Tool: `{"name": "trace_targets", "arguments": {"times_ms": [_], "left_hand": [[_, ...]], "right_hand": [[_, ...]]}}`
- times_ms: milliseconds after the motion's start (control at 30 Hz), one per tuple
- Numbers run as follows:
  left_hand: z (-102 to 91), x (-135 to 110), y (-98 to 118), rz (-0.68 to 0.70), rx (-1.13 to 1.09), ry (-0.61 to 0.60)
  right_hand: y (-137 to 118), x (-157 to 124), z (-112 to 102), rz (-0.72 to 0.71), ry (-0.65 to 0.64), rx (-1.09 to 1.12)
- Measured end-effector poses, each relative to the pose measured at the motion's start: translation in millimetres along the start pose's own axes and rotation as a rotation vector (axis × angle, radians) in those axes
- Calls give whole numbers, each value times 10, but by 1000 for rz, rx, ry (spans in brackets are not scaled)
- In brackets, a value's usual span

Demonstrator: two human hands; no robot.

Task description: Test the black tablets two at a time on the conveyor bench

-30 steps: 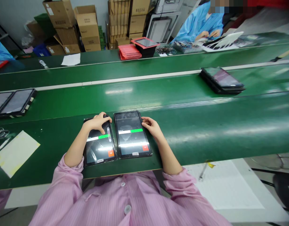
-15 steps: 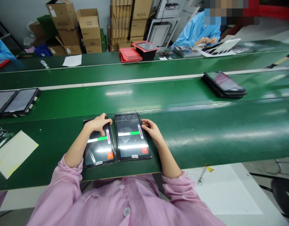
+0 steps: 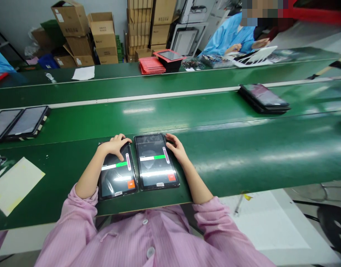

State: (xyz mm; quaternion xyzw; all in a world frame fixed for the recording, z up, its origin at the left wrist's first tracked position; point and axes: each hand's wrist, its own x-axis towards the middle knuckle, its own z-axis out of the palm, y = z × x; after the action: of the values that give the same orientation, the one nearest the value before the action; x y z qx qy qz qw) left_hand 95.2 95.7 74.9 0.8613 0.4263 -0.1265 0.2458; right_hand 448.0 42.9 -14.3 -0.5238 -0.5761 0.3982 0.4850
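Two black tablets lie flat side by side on the green bench, their lit screens alike: a white and green bar, a slider and an orange-red square. My left hand [image 3: 114, 147] is spread across the top of the left tablet [image 3: 119, 183], its fingers reaching the upper edge and upper right corner, thumb apart over the screen. At the upper right edge of the right tablet [image 3: 152, 167], my right hand [image 3: 177, 149] has its fingers bent and thumb apart, touching the side. Neither tablet is lifted. The fingertips at the edges are partly hidden.
A stack of tablets [image 3: 265, 99] sits on the belt [image 3: 159, 111] at right; two more devices [image 3: 27, 121] lie at left. A yellowish sheet [image 3: 17, 185] rests on the left bench. Across the belt, a person in blue [image 3: 226, 35] works near red sheets [image 3: 151, 66]. Cartons [image 3: 103, 37] stand behind.
My right hand's fingers have shifted slightly up along the right tablet's edge. My left hand stays nearly in place. Across the belt, the person's hands have moved apart.
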Motion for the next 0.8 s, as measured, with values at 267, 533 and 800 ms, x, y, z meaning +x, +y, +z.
{"name": "trace_targets", "arguments": {"times_ms": [267,533,800], "left_hand": [[32,-33,-85,-136,30,21],[6,-219,-333,-138,-46,50],[-27,-169,-315,-136,-19,-13]], "right_hand": [[5,416,222,-87,-59,-161],[-36,691,246,-146,-205,-324],[49,761,225,-325,-305,-392]]}}
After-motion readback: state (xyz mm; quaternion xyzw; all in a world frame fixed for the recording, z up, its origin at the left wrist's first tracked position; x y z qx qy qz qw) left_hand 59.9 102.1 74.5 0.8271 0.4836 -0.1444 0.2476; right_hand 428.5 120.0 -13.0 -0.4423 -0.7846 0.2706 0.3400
